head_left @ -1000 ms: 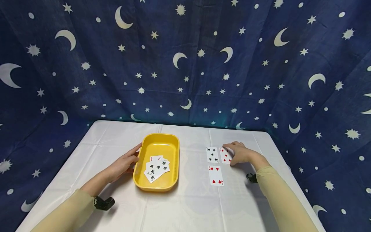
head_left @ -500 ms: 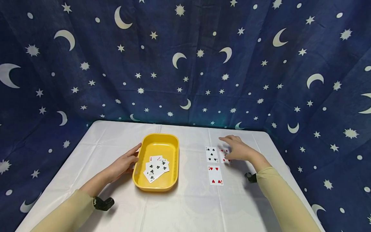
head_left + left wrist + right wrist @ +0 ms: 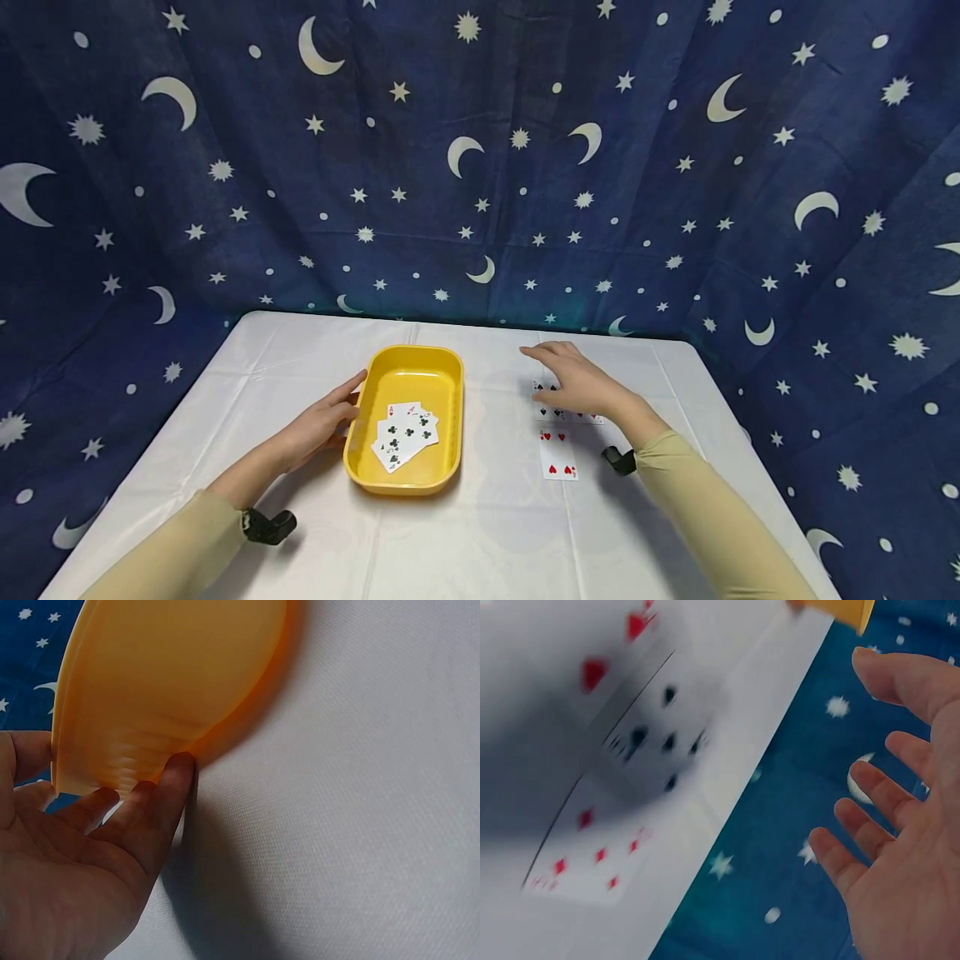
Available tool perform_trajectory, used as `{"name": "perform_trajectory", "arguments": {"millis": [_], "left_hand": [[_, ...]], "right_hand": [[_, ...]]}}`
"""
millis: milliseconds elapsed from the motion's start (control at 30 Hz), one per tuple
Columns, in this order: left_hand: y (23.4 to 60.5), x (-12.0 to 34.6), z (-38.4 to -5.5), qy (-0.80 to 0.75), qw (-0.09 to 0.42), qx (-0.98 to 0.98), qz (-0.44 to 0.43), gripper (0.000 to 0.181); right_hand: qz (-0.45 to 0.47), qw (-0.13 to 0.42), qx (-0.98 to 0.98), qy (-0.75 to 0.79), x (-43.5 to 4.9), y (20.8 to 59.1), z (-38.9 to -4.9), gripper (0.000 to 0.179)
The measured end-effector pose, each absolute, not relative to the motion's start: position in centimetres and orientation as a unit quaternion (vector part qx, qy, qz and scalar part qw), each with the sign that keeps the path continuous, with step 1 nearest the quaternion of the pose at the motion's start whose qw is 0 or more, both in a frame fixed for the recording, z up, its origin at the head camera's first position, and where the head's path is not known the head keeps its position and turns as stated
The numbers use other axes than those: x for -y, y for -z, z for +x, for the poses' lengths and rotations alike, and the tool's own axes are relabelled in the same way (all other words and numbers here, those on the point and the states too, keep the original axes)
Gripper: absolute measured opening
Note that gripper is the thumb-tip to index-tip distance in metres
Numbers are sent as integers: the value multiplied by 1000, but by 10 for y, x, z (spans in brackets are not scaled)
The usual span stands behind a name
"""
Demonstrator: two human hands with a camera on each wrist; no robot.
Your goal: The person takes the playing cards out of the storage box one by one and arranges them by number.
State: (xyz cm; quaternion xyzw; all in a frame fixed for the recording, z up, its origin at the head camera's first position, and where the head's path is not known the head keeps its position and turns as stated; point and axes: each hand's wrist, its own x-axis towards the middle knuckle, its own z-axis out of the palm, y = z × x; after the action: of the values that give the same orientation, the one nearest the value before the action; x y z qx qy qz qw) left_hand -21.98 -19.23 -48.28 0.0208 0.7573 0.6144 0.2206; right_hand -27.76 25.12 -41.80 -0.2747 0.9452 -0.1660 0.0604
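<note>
My left hand rests against the outer left wall of a yellow tray. In the left wrist view its fingertips touch the tray's side, with one digit at the rim. My right hand is held over the cards with fingers spread and nothing in it. Below it lie a spades card, a diamonds card and a four of hearts, all face up. The right wrist view shows five pips on both the spades card and the diamonds card.
Several overlapping playing cards lie face up in the tray's near half, a clubs card on top. A white cloth covers the table. Behind it hangs a dark blue curtain with moons and stars.
My right hand has lifted off the diamonds card and moved left over the spades card. The three cards stay in place. My left hand and the tray have not moved.
</note>
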Motion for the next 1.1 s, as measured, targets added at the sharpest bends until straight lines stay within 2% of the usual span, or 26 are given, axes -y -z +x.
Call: {"name": "perform_trajectory", "arguments": {"millis": [700,1100], "left_hand": [[479,192,-218,-618,224,-753,24,71],[482,192,-218,-622,224,-750,21,71]], "right_hand": [[-411,34,-902,127,-130,408,-280,74],[-430,115,-895,33,-89,428,-283,68]]}}
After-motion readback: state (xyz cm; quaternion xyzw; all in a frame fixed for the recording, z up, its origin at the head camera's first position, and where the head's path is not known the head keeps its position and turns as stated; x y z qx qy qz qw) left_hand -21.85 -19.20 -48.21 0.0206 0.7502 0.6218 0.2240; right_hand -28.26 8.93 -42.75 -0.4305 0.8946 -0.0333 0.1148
